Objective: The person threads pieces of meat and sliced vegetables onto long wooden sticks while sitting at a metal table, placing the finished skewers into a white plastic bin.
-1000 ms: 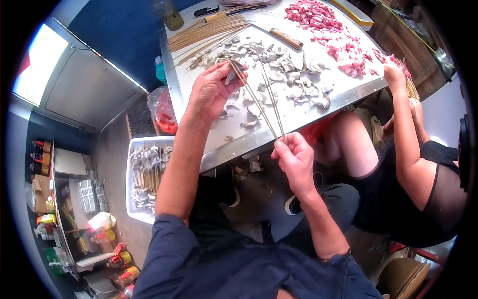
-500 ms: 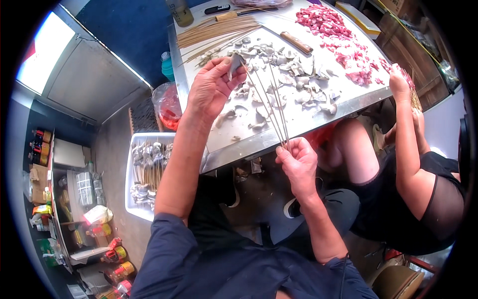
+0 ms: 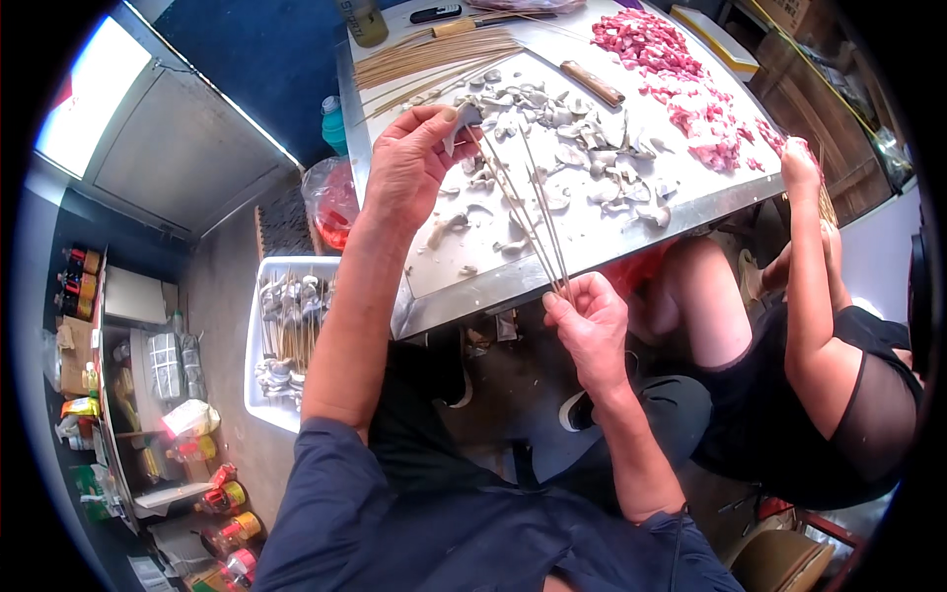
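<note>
My left hand (image 3: 406,163) is closed on a grey oyster mushroom piece (image 3: 462,126), pinched between thumb and fingers over the table's near left part. Several thin bamboo skewers (image 3: 541,219) fan upward from my right hand (image 3: 592,321), which grips their lower ends just off the table's front edge. One skewer's tip reaches the mushroom piece; whether it has pierced it I cannot tell. Loose oyster mushroom pieces (image 3: 617,183) lie scattered on the white board beyond my hands. A bundle of bare skewers (image 3: 434,57) rests at the far left of the table.
A white tub (image 3: 254,370) of mushroom skewers stands on the floor at my left. Chopped red meat (image 3: 671,74) is heaped at the table's far right, with a wooden-handled cleaver (image 3: 592,84) beside it. A co-worker (image 3: 819,345) sits at right, holding skewers.
The left hand and mushroom piece have shifted slightly left. The right hand keeps almost the same place with its skewers. The view has shifted a little.
</note>
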The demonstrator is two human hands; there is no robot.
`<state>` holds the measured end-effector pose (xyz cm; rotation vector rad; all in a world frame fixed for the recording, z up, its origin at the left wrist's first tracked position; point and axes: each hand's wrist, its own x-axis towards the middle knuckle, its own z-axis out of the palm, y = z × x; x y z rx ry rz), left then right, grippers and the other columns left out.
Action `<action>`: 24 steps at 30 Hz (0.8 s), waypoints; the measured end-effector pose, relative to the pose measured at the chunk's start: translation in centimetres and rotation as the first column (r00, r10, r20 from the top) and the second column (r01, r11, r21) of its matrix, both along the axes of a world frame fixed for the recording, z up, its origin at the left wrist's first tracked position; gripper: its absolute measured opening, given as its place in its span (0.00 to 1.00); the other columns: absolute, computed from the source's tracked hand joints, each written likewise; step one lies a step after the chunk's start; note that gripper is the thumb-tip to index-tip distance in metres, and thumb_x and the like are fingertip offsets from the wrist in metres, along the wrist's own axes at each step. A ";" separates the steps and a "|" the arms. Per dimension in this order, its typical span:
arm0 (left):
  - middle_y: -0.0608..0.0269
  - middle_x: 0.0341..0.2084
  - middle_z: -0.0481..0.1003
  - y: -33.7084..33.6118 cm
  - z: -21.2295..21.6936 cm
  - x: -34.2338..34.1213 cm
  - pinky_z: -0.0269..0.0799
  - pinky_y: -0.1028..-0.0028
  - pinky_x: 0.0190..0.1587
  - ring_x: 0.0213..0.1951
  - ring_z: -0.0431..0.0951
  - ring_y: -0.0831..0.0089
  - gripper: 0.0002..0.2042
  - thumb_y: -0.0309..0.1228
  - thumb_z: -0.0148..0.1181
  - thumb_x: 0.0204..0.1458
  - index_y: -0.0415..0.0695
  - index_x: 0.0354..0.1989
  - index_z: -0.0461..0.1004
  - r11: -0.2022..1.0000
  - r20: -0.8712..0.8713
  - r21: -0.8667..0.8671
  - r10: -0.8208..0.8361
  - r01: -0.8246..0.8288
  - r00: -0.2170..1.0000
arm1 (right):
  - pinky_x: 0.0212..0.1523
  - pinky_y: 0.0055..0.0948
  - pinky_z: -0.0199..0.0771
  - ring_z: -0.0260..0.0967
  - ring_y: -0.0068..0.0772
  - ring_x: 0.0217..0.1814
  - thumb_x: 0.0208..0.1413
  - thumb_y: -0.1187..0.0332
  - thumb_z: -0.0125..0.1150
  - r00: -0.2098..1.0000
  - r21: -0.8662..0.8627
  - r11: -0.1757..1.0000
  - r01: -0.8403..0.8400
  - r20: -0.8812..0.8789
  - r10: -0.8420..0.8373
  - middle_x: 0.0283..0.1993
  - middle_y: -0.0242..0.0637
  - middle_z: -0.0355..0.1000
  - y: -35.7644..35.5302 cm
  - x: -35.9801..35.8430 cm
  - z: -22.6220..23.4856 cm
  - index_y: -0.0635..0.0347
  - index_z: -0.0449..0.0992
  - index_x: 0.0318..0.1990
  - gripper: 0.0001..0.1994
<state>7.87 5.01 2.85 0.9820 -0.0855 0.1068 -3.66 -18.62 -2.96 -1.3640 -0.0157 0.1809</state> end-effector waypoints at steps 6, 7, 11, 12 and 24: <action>0.58 0.33 0.78 0.4 0.2 0.0 0.75 0.67 0.42 0.35 0.79 0.69 0.06 0.26 0.60 0.54 0.38 0.38 0.75 0.990 0.081 0.137 0.024 -0.035 0.996 | 0.27 0.14 0.66 0.65 0.12 0.25 0.54 0.77 0.61 1.000 -0.053 0.999 -0.011 0.018 0.012 0.25 0.27 0.71 -0.2 0.0 0.0 0.62 0.69 0.30 0.06; 0.59 0.32 0.78 0.5 0.3 0.0 0.75 0.69 0.41 0.33 0.78 0.71 0.06 0.26 0.61 0.54 0.38 0.37 0.76 0.971 0.107 0.231 0.035 -0.059 0.994 | 0.27 0.14 0.65 0.65 0.12 0.25 0.55 0.77 0.61 0.999 -0.059 0.998 -0.009 0.036 0.011 0.25 0.27 0.71 -0.3 0.0 -0.2 0.62 0.69 0.31 0.06; 0.60 0.30 0.78 0.8 0.8 -0.4 0.74 0.76 0.38 0.30 0.76 0.76 0.06 0.25 0.63 0.52 0.37 0.37 0.77 0.889 0.165 0.435 0.080 -0.146 0.983 | 0.28 0.14 0.65 0.64 0.12 0.26 0.56 0.76 0.60 0.998 -0.016 1.000 0.004 0.066 -0.003 0.26 0.27 0.71 -0.1 -0.1 0.3 0.63 0.70 0.32 0.05; 0.60 0.31 0.78 0.8 0.7 -0.3 0.72 0.77 0.37 0.29 0.75 0.77 0.06 0.24 0.64 0.51 0.36 0.36 0.77 0.895 0.160 0.425 0.074 -0.136 0.984 | 0.28 0.14 0.65 0.64 0.12 0.26 0.56 0.76 0.60 0.998 -0.018 1.000 0.005 0.064 -0.004 0.26 0.27 0.71 -0.2 -0.1 0.3 0.63 0.70 0.32 0.05; 0.54 0.33 0.78 -2.6 -0.7 -0.9 0.71 0.77 0.36 0.29 0.75 0.75 0.02 0.20 0.63 0.47 0.37 0.28 0.76 0.908 0.056 0.403 -0.147 0.112 0.988 | 0.23 0.13 0.58 0.60 0.10 0.23 0.59 0.74 0.57 0.998 0.012 0.998 0.057 0.026 -0.058 0.26 0.27 0.70 -0.5 0.0 0.1 0.62 0.70 0.35 0.03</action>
